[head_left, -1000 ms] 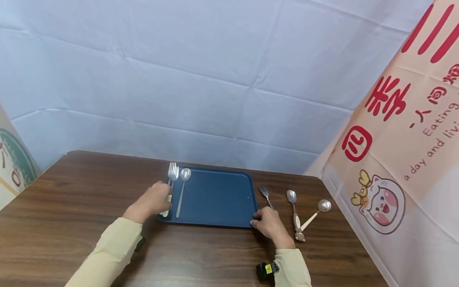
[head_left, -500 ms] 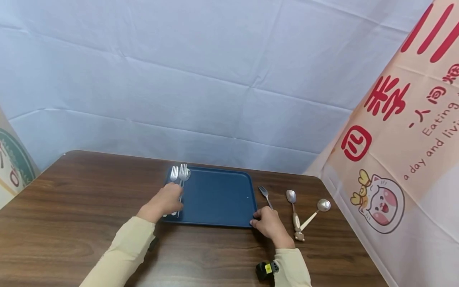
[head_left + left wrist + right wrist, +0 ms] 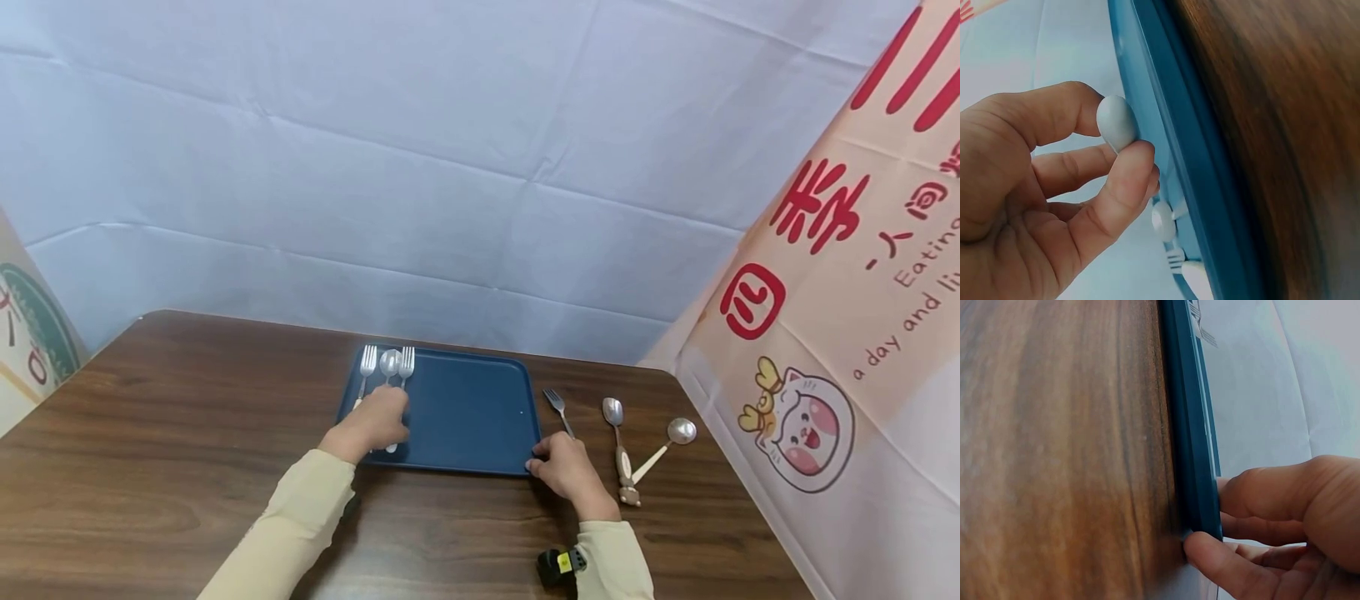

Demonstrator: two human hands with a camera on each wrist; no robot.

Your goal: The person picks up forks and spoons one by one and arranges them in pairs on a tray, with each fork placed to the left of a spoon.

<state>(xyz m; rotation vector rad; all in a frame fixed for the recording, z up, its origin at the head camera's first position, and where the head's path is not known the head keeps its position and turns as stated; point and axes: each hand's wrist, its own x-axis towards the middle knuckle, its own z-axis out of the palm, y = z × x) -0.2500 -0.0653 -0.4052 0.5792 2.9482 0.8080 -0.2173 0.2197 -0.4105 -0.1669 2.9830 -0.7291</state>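
My left hand (image 3: 377,419) pinches a fork (image 3: 407,360) by its pale handle, over the left part of the blue tray (image 3: 472,408). In the left wrist view, the rounded handle end (image 3: 1116,122) sits between thumb and fingers. A spoon (image 3: 391,362) and a second fork (image 3: 367,360) lie on the tray to the left of the held fork, partly covered by the hand. At the tray's near right corner my right hand (image 3: 564,468) grips the rim, with thumb and fingers on either side of it in the right wrist view (image 3: 1266,519).
Right of the tray on the wooden table (image 3: 187,433) lie a small fork (image 3: 555,402), a spoon with a brown figured handle (image 3: 612,411) and a round spoon with a cream handle (image 3: 681,431). A white cloth (image 3: 337,167) hangs behind the table.
The left hand has carried its fork rightward, from the tray's left edge past the other fork and the spoon. The right hand has stayed at the tray corner.
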